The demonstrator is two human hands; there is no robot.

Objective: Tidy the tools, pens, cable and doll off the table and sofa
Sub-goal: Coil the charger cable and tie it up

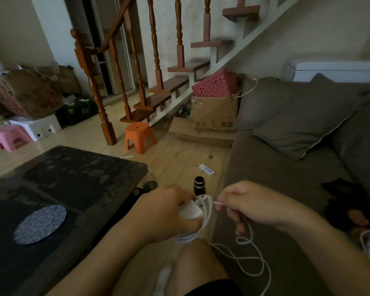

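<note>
My left hand [166,212] grips a white charger block [189,209] with loops of white cable wound around it. My right hand [250,205] pinches the same white cable [247,256] just right of the block; the loose rest of it hangs in curls over my knee and the sofa edge. At the right edge, on the grey sofa [271,178], lies a doll [357,212] with dark hair, partly cut off by the frame. The dark glass table [73,174] is at the left, with a round blue patterned mat [40,224] on it.
A black cylindrical object [199,185] stands on the floor between table and sofa. Farther off lie a white power strip [206,169] and an orange stool [139,136]. Cardboard boxes [215,113] with a pink basket on top sit under the wooden staircase. A grey cushion [308,118] lies on the sofa.
</note>
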